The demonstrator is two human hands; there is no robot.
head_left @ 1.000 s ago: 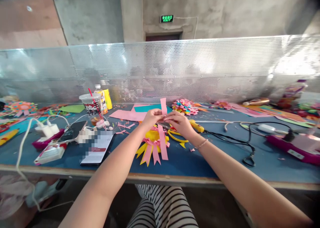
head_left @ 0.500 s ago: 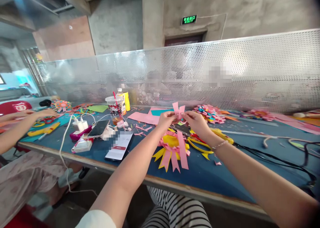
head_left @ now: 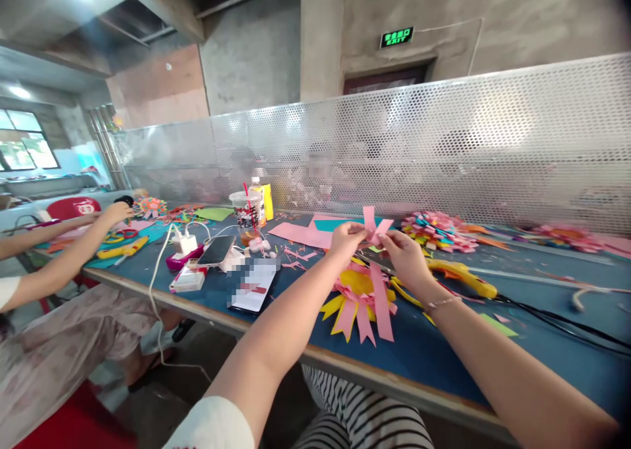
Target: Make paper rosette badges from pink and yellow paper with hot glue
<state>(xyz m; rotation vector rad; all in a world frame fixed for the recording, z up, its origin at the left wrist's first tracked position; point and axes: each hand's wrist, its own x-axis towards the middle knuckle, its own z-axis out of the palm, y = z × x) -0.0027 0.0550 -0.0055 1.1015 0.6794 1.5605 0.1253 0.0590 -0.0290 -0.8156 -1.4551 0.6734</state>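
Pink paper strip [head_left: 373,224] sits pinched between both our hands above the blue table [head_left: 434,344], its two free ends standing up in a V above the fingertips; our left hand [head_left: 346,238] reaches in from the lower left with the forearm stretched long across the table edge, fingers curled and thumb pressed to the strip's left side; our right hand [head_left: 407,257] comes in from the lower right, wrist bent slightly inward and carrying a thin bracelet [head_left: 440,302], its thumb and forefinger closed on the strip's right side; the two sets of fingertips nearly touch each other around the fold. Just below the hands, flat on the table, lies a pink and yellow paper rosette [head_left: 361,295] with a longer pink strip laid down across it; yellow scissors [head_left: 456,275] lie just to the right of our right hand, partly hidden behind the wrist. To the left of the rosette lies a smartphone [head_left: 252,286], and beyond it a plastic drink cup with a red straw [head_left: 246,210]; a multicoloured paper flower [head_left: 436,230] rests behind our right hand, near the perforated metal screen [head_left: 493,140]. At the far left another person's hand [head_left: 114,212] rests on the same table, well apart from ours.
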